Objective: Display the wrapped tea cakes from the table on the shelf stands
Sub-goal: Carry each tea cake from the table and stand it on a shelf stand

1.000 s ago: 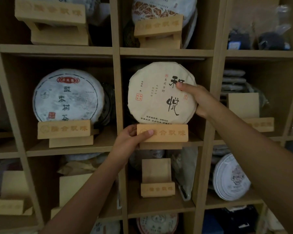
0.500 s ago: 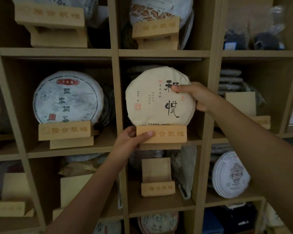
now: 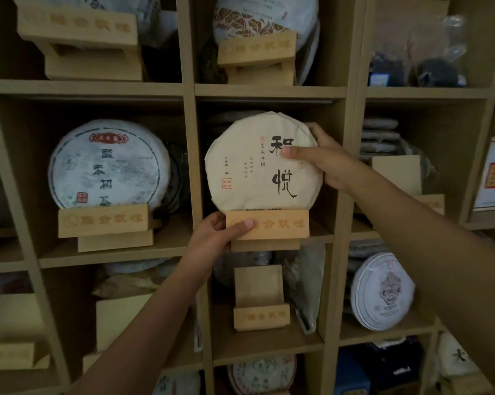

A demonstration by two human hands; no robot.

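Tea cake [image 3: 257, 163] wrapped in matt cream paper, creased at edge; stand [image 3: 269, 225] below it was pale, smooth, unvarnished-looking wood.

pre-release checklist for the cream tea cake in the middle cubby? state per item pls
1. Cream tea cake upright, label facing out: ok.
2. Bottom edge behind the wooden stand front lip: ok.
3. Cake leaning on the stand's back: cannot tell, hidden.
4. Left hand steadying the stand: ok.
5. Right hand off the cake: not ok, it grips the right edge.
6. Stand fully on the shelf board: cannot tell.
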